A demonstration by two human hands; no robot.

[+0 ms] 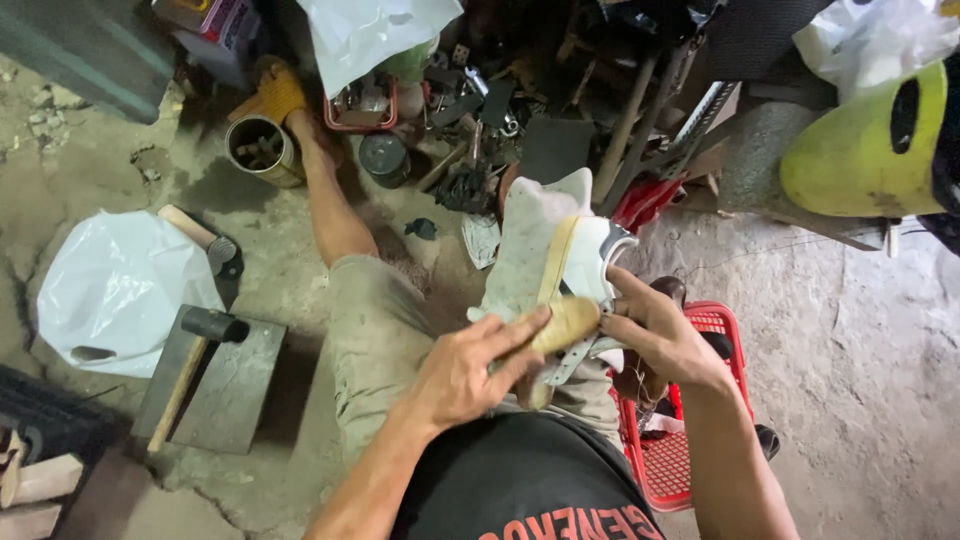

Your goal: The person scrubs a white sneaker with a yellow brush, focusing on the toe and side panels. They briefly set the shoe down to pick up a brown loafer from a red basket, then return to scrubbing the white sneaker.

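I am watching my left hand (468, 368) closing around a tan block (562, 325), pressing it against the white shoe (545, 250) over my lap, while my right hand (655, 335) is gripping the heel. I judge the block risks slipping off the narrow sole edge.

The shoe (545, 250) sits between both hands above the lap, the basket (690, 440) on the floor to its right, the hammer (195, 365) on a slab (235, 395) to its left, the tin (262, 150) beyond.
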